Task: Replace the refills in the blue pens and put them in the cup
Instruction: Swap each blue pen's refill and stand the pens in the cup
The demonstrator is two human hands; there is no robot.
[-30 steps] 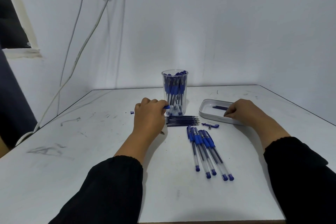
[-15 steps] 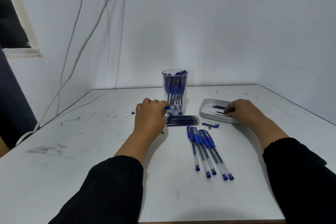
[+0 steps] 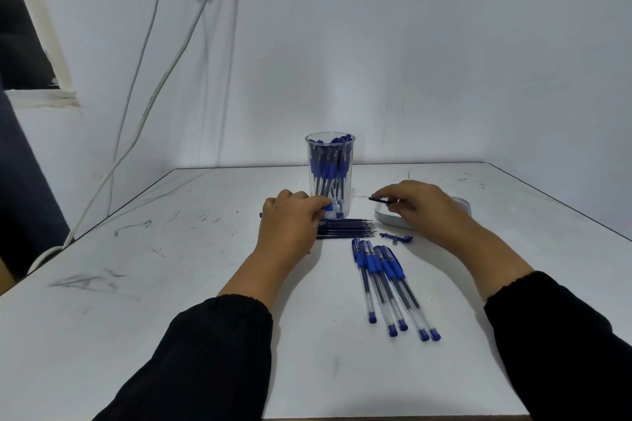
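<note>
Head-camera footage was filled mostly by a white table (image 3: 171, 335), scuffed with dark marks, over which two black-sleeved forearms were stretched forward from the near edge. The left hand (image 3: 290, 219) was held palm down with its fingers curled shut around a pen part (image 3: 327, 207), of which only a blue end was seen poking out toward the right, just in front of the cup; a small blue tip also showed at the hand's left side. The right hand (image 3: 424, 207) was raised above a shallow white tray (image 3: 384, 217), its thumb and forefinger pinched on a thin dark refill (image 3: 379, 200) whose long axis ran roughly left to right, the free end pointed left toward the cup. A clear cup (image 3: 330, 174) was stood upright at the middle of the table, packed with blue pens set on end. Five blue pens (image 3: 386, 284) were laid side by side near the right forearm, their long axes run toward the viewer and fanned slightly, caps at the far end. A bundle of dark refills (image 3: 345, 228) was laid flat just in front of the cup, lengthwise left to right, tips pointed right. A small blue piece (image 3: 396, 238) was left between the bundle and the tray.
</note>
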